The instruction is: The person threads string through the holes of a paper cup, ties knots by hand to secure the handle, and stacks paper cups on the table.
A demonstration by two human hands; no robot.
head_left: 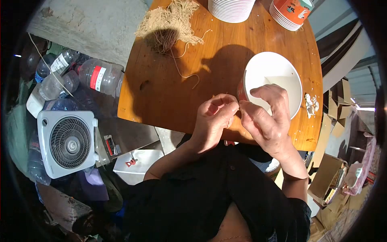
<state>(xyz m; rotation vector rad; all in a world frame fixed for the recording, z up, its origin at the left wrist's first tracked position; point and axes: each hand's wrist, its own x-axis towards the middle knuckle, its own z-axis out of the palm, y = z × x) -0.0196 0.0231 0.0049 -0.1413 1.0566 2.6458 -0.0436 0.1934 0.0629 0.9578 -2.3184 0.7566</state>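
My left hand is closed in a pinch near the front edge of the wooden table. Close beside it, my right hand brings thumb and fingertips together, with its index finger bent. Anything between the fingertips is too small to make out. Partly behind my right hand, a white-lined paper tub with a red outside lies with its mouth facing me. Tangled beige string is heaped at the back left of the table, with a loose strand trailing toward the middle.
A stack of white paper tubs and a stack of orange printed tubs stand at the back. White crumbs lie by the right edge. Left of the table are a box fan and several plastic bottles; cardboard boxes sit right.
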